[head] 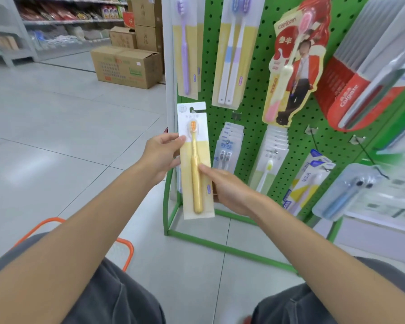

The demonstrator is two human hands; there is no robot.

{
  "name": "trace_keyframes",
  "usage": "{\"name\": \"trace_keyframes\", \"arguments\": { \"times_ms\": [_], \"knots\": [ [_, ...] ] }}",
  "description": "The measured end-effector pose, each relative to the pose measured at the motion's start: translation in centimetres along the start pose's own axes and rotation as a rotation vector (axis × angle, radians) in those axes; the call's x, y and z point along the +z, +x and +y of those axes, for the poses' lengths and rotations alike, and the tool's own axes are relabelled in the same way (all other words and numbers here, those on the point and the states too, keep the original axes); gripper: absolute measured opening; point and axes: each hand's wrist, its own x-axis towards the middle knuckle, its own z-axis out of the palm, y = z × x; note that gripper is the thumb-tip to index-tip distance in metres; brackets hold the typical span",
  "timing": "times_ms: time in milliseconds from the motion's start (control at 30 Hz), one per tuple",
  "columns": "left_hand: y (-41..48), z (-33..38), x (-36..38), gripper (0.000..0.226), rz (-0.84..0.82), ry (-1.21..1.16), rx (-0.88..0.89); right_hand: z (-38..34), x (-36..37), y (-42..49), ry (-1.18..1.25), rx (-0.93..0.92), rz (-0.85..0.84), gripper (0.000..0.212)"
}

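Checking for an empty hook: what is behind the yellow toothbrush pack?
The green pegboard and its white post show around the yellow toothbrush pack; any hook behind is covered.

- A green pegboard rack (260,90) stands on the pale tiled floor (56,136), resting on its green base frame (220,247).
- From its hooks hang a purple toothbrush pack (186,50), a blue-and-lilac twin pack (232,54), a red-carded pink toothbrush (290,66) and Colgate packs (351,90).
- Cardboard boxes (126,66) sit on the floor behind the rack.
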Motion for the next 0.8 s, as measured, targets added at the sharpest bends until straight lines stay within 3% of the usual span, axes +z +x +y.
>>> {"name": "trace_keyframes", "arguments": {
  "times_ms": [100,200,400,567,667,733,800],
  "knots": [
    [0.5,0.1,-0.6,0.023,0.084,-0.031,0.003,1.7,0.5,-0.2,-0.062,0.034,-0.085,0.044],
    [0.7,0.2,-1.1,0.024,0.112,-0.065,-0.021,2.6,0.3,-0.4,-0.110,0.012,-0.153,0.025],
    [0.1,0.3,-0.7,0.016,0.034,0.091,-0.014,2.8,-0.1,-1.0,-0.204,-0.026,-0.149,0.024],
    [-0.4,0.6,0.0,0.052,-0.102,0.273,0.043,3.0,0.8,-1.3,-0.499,-0.194,0.081,0.048],
    [-0.8,0.3,0.3,0.045,-0.155,0.311,0.102,2.6,0.9,-1.7,-0.885,-0.314,0.094,0.089],
    [-1.0,0.3,0.4,0.039,-0.165,0.282,0.125,2.6,1.3,-2.0,-1.054,-0.393,0.098,0.098],
    [-1.0,0.5,0.3,0.036,-0.172,0.240,0.125,2.7,1.2,-1.8,-1.040,-0.425,0.089,0.098]
  ]
}}
